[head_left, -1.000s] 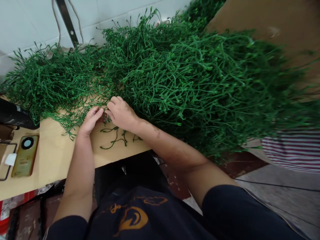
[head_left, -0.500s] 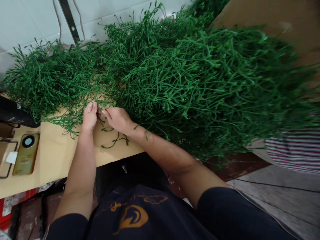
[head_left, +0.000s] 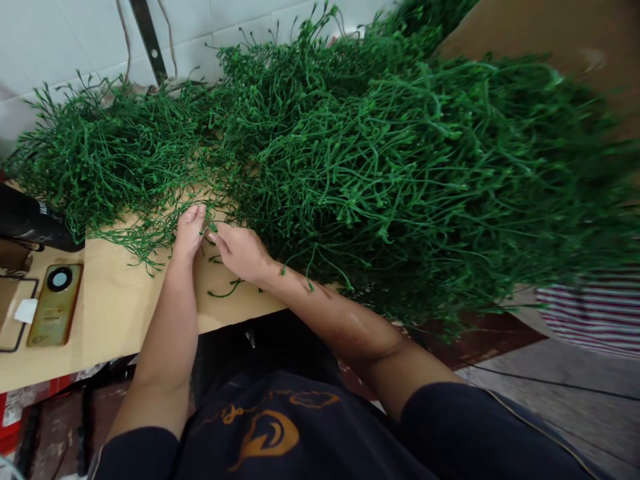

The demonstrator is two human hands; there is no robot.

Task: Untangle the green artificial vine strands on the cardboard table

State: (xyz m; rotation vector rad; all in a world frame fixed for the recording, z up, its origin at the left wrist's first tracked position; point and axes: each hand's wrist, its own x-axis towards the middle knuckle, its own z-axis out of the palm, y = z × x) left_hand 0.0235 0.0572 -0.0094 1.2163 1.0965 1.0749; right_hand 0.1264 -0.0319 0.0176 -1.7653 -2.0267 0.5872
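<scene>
Close together over the tan table surface [head_left: 125, 287], my two hands work at thin green plastic stems. My left hand [head_left: 191, 228] is closed, with a green stem at its fingertips. Just to its right, my right hand [head_left: 243, 250] pinches a green stem between thumb and fingers. A large heap of green branching stems [head_left: 380, 167] lies beyond and to the right of my hands. A smaller heap [head_left: 110, 157] spreads at the left. One loose stem piece [head_left: 225, 291] rests below my hands, near the table's front edge.
At the left lie a gold phone [head_left: 55, 303] and a black cylindrical object [head_left: 35, 220]. Brown cardboard [head_left: 550, 33] stands at the back right. A tiled wall [head_left: 60, 40] with a metal strip rises behind. Striped fabric [head_left: 590, 320] shows at the right edge.
The whole view has shifted slightly. My right hand has come a little lower and now covers some of the loose stems. Green tips now show between my hands.
</scene>
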